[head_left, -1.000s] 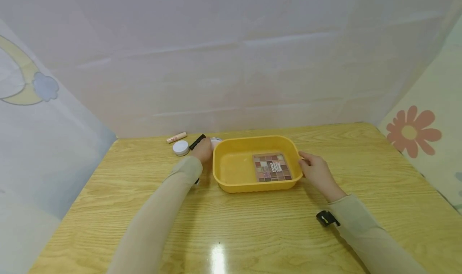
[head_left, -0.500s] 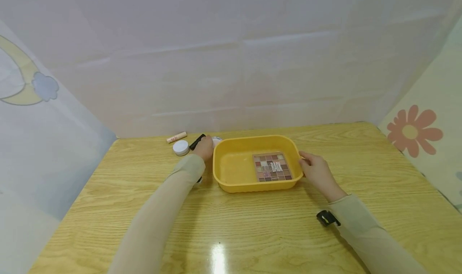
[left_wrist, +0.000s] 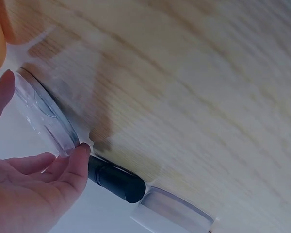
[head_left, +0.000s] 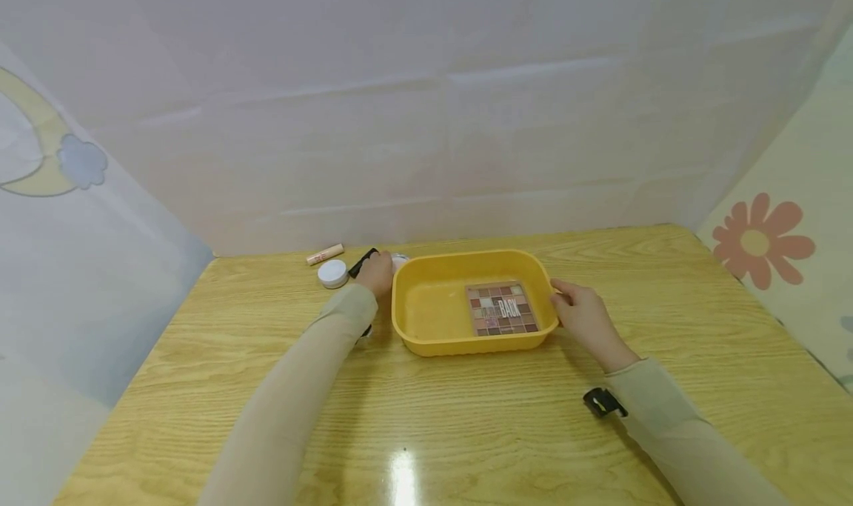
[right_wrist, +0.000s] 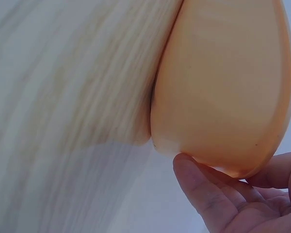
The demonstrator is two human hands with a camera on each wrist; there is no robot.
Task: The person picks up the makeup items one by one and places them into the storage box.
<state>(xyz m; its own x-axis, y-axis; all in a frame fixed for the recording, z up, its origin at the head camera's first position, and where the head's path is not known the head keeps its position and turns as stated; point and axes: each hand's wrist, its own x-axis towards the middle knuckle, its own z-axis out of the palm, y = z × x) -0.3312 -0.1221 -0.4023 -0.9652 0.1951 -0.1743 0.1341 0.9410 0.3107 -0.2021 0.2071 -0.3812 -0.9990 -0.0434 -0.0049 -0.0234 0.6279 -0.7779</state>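
Observation:
My left hand (head_left: 376, 275) is at the left end of a yellow plastic bin (head_left: 426, 340). In the left wrist view, its thumb and fingers pinch the edges of a flat round clear-topped case (left_wrist: 47, 116), which lies on the table. A black tube (left_wrist: 117, 180) lies beside the fingertips, and beyond it is a round white-lidded jar (head_left: 333, 273). On the bin's other end, my right hand (head_left: 586, 321) grips the side wall, thumb near the rim and fingers against the outside. Inside the bin, toward the right, lies an eyeshadow palette (head_left: 503, 309).
A pale pink tube (head_left: 325, 254) lies behind the white jar at the table's far left. The wooden table (head_left: 466, 424) meets a cloth-covered wall (head_left: 426, 158) at its back edge. A black wrist mount (head_left: 605, 402) sits on the right sleeve.
Very little differs. My left hand has shifted slightly to the right near the round case; the right hand, bin and palette stay in place.

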